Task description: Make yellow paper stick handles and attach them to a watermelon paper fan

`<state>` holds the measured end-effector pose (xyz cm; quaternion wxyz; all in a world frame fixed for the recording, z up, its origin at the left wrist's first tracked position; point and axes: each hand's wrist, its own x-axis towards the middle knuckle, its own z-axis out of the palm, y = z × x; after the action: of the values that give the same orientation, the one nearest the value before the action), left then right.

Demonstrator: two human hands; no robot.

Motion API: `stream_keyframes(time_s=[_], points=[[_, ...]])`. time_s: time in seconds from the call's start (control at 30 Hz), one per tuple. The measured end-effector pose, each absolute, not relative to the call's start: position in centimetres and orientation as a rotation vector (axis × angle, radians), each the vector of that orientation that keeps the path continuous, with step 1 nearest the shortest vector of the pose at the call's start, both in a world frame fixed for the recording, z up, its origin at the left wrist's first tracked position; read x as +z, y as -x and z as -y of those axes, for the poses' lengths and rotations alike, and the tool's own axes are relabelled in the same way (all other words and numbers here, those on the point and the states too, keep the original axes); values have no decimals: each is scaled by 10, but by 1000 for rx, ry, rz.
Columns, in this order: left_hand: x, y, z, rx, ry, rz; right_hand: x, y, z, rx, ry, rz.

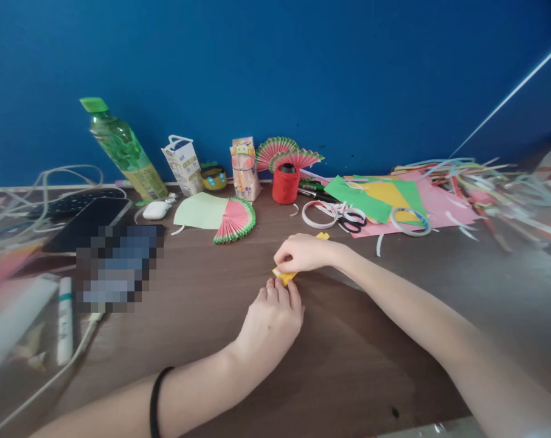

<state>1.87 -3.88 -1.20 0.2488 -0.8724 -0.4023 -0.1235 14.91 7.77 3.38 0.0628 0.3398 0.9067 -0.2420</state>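
A narrow piece of folded yellow paper lies on the dark wooden table, running under both hands; its far end pokes out beyond the right wrist. My right hand is curled over the paper, thumb and fingers pinched together on it, with a bit of white by the thumb. Close in front, my left hand holds the paper's near edge with its fingertips; its thumb is hidden. A black band circles the left forearm.
Behind the hands lie paper fans, a red roll, tape rolls, scissors and coloured paper. Leftward are a green bottle, a milk carton, a white earbud case, phones and a marker.
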Motion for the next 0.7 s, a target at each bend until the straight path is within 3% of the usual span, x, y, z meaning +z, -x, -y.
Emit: stream_keyframes(time_s=[0.7], points=[[-3,-17,37,-246,2473,1194,31,-148,-74,-658,-1068,-2745]])
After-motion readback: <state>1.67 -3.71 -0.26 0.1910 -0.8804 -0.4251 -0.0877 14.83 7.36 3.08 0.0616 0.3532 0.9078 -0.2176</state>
